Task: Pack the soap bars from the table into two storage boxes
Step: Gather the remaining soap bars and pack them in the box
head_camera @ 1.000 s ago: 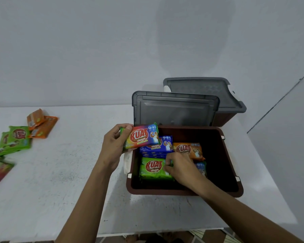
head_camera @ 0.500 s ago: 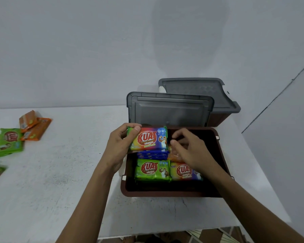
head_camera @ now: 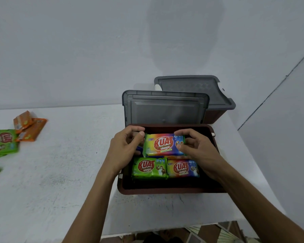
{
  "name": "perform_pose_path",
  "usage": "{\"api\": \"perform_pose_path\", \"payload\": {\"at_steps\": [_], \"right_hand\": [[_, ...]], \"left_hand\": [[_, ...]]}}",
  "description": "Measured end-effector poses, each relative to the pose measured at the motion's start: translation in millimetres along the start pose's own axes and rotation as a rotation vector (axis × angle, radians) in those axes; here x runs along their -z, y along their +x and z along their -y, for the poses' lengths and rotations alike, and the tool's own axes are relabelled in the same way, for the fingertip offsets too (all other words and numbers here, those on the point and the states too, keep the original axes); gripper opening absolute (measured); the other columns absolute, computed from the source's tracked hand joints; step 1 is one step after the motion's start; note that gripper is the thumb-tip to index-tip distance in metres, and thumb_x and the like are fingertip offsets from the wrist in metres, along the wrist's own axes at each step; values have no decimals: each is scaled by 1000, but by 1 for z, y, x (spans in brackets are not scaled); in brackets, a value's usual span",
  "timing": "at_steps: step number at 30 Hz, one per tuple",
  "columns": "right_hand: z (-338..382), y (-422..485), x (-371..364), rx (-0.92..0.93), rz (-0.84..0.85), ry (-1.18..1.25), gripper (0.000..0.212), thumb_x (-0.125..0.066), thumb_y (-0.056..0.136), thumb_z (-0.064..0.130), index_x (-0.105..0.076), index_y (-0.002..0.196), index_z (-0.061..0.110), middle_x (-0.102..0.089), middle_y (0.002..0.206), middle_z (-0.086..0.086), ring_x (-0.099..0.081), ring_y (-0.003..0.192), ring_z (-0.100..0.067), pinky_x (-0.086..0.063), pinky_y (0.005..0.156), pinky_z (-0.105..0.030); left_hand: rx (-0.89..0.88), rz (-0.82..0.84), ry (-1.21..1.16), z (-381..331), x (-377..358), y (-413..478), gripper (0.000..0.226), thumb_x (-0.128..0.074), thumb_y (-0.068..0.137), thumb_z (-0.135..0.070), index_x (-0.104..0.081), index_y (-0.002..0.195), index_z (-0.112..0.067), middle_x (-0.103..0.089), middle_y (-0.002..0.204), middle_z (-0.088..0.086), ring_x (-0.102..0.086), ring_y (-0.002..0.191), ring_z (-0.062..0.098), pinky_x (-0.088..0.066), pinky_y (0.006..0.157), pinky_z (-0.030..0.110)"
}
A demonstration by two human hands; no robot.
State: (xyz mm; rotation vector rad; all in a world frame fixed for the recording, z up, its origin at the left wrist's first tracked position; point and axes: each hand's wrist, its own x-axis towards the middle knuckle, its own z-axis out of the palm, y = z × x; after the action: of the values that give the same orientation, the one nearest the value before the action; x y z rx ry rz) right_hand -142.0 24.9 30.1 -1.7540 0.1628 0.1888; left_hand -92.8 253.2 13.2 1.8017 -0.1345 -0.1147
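Note:
A brown storage box [head_camera: 165,190] stands open before me, its grey lid [head_camera: 165,109] propped upright at the back. Over the box's far half, a rainbow-wrapped soap bar [head_camera: 163,144] is pinched at its left end by my left hand [head_camera: 125,148] and at its right end by my right hand [head_camera: 197,148]. Below it in the box lie a green soap bar [head_camera: 149,168] and a rainbow soap bar [head_camera: 182,168], side by side, with blue and orange bars partly hidden underneath. A second box [head_camera: 216,114] with a grey lid [head_camera: 193,88] stands behind.
Loose soap bars lie at the table's left edge: orange ones [head_camera: 28,127] and green ones [head_camera: 3,142], with more cut off by the frame. The white table [head_camera: 60,172] ends close to the box on the right; a wall rises behind.
My right hand left the bars lying in the box and took the right end of the rainbow bar. Both hands have brought that bar over the box's far half.

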Motion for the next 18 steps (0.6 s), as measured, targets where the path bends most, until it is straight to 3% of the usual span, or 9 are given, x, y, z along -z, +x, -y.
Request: {"api": "perform_pose_path", "payload": {"at_steps": [3,6,8,13,18], "right_hand": [[-4,-8,17,-50,0,-127,27,-65,90,18,-56,114,27,-62,111,5,-68,95,-17,-61,71,-30],[-9,-13,29,-97,-2,-231,27,-63,91,16,-55,115,25,-58,115,5,-63,98,-17,-61,72,-28],[-12,-15,34,-125,-3,-276,26,-63,91,16,-55,113,27,-57,116,5,-62,98,-15,-60,71,-26],[-19,-16,36,-192,4,-428,26,-61,93,16,-51,112,29,-52,119,4,-58,99,-13,-54,60,-16],[-33,-11,23,-233,-4,-544,28,-61,93,16,-47,115,28,-50,130,-1,-55,111,-17,-57,71,-24]], "left_hand": [[-70,-117,144,4,5,-2,18,-58,93,-29,-64,109,-23,-68,98,-8,-65,94,8,-59,64,29],[-254,-156,600,15,12,-2,24,-60,92,-31,-63,114,-23,-63,116,-7,-53,103,5,-46,76,21],[-307,-108,752,24,13,-2,29,-61,91,-31,-63,118,-21,-57,129,-1,-46,116,14,-42,85,25],[-258,-123,745,36,8,-7,29,-62,91,-23,-64,118,-13,-54,132,8,-45,120,22,-47,91,36],[-263,-130,751,39,9,-8,27,-61,92,-21,-65,116,-12,-57,129,8,-47,118,21,-43,89,30]]}}
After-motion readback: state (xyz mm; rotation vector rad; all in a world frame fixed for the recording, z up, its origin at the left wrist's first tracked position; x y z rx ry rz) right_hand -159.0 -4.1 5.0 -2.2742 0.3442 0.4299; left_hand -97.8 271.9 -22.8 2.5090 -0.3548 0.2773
